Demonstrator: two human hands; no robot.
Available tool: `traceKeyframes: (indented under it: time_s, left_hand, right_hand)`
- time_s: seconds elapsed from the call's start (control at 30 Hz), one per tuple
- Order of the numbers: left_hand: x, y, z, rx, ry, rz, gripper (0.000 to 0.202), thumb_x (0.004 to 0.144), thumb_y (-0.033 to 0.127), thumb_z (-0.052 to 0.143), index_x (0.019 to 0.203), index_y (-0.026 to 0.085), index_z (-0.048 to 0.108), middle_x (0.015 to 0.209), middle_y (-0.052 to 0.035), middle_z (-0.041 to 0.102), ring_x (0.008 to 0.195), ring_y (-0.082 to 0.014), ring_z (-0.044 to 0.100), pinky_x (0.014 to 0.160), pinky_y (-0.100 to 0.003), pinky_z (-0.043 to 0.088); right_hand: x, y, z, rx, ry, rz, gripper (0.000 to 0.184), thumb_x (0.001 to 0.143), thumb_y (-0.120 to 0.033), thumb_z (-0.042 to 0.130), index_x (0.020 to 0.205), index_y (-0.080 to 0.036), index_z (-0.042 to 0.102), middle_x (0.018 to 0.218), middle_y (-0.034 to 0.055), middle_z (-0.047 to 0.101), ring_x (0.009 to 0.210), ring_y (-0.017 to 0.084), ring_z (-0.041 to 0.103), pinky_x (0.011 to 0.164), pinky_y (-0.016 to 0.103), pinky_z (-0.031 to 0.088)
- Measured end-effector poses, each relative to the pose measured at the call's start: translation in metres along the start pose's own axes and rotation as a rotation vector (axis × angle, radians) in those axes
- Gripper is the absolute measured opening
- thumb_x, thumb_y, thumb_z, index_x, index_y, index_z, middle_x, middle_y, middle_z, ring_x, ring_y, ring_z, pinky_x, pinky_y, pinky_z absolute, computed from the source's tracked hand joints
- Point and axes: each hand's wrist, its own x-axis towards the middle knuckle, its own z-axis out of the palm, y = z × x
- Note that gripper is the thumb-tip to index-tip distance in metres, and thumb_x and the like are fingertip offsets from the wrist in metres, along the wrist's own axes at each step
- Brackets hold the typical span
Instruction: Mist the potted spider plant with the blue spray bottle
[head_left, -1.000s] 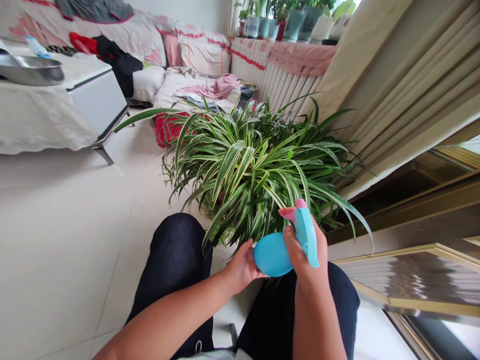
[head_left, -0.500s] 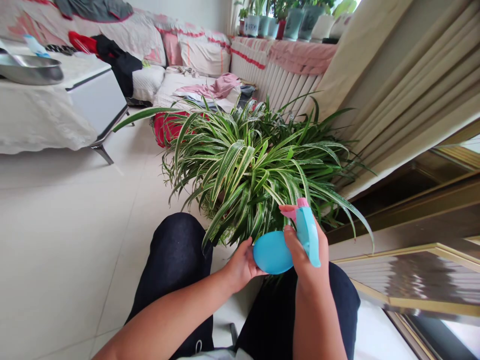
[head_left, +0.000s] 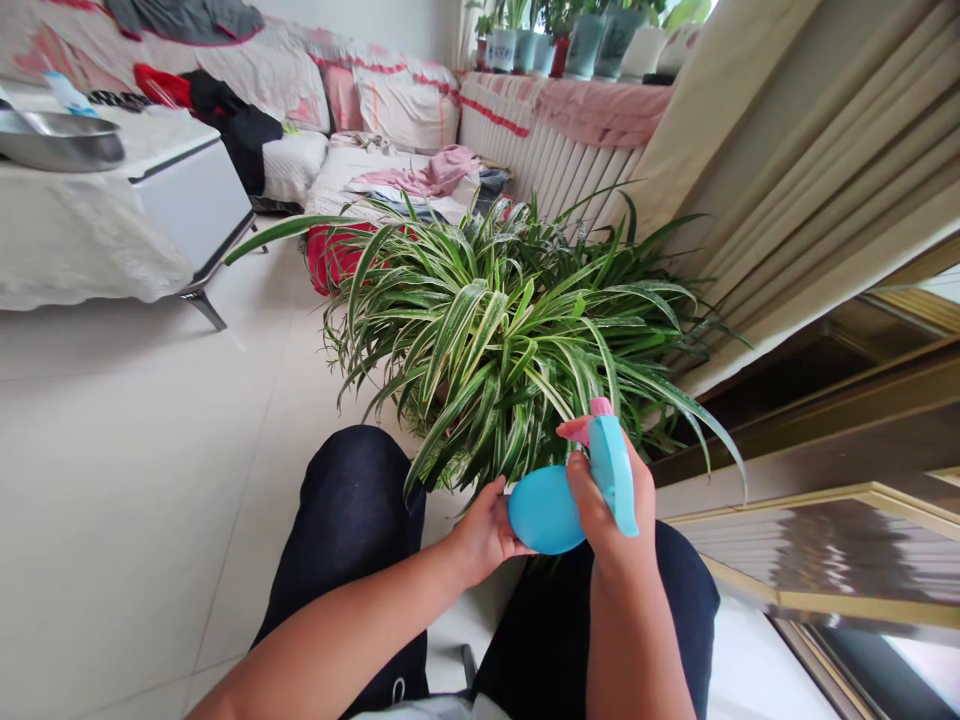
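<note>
Between my hands, above my knees, lies a blue spray bottle tilted on its side, with a light blue head and pink nozzle and trigger. My right hand is wrapped round its neck, fingers at the trigger and partly hidden behind the head. At the bottle's base, my left hand grips it from the left; some fingertips are hidden beneath. Just beyond the nozzle spreads a large spider plant, its long leaves green with pale stripes. The plant's pot is mostly covered by leaves.
A cloth-covered table with a metal basin stands at the left. Behind the plant are a sofa with clothes and a radiator below potted plants. A curtain and a glossy gold-edged panel border the right.
The spray bottle has shifted very slightly, its head a little left and its body a touch lower. Both hands keep their grip.
</note>
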Motion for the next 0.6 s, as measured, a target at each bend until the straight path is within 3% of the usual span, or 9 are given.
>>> traceKeyframes:
  time_s: [0.23,0.4,0.6]
  left_hand:
    - [-0.0005,0.0042,0.0014,0.005,-0.004,0.055,0.056,0.087,0.055,0.05,0.118,0.01,0.061,0.117,-0.0194,0.068,0.118,-0.0332,0.059,0.096,-0.047,0.045]
    - [-0.0003,0.0063,0.0011,-0.01,0.004,0.053,0.057,0.088,0.053,0.048,0.119,0.007,0.059,0.118,-0.0201,0.068,0.119,-0.0333,0.058,0.098,-0.048,0.044]
    - [0.0009,0.0025,-0.0005,0.005,0.008,0.022,0.058,0.083,0.057,0.054,0.116,0.01,0.061,0.112,-0.0181,0.071,0.114,-0.0328,0.062,0.092,-0.045,0.048]
  right_hand:
    - [-0.0005,-0.0019,0.0002,0.03,0.019,0.0,0.032,0.08,-0.021,0.051,0.107,-0.021,0.068,0.113,0.0076,0.072,0.103,0.026,0.069,0.084,0.037,0.055]
    - [-0.0019,0.0007,0.0015,0.036,0.013,0.003,0.034,0.08,-0.022,0.052,0.11,-0.022,0.067,0.116,0.0075,0.071,0.103,0.026,0.068,0.084,0.037,0.055]
    - [-0.0006,0.0002,0.0018,-0.004,0.024,0.001,0.027,0.077,-0.02,0.051,0.097,-0.022,0.068,0.098,0.0049,0.075,0.076,0.02,0.07,0.068,0.031,0.056]
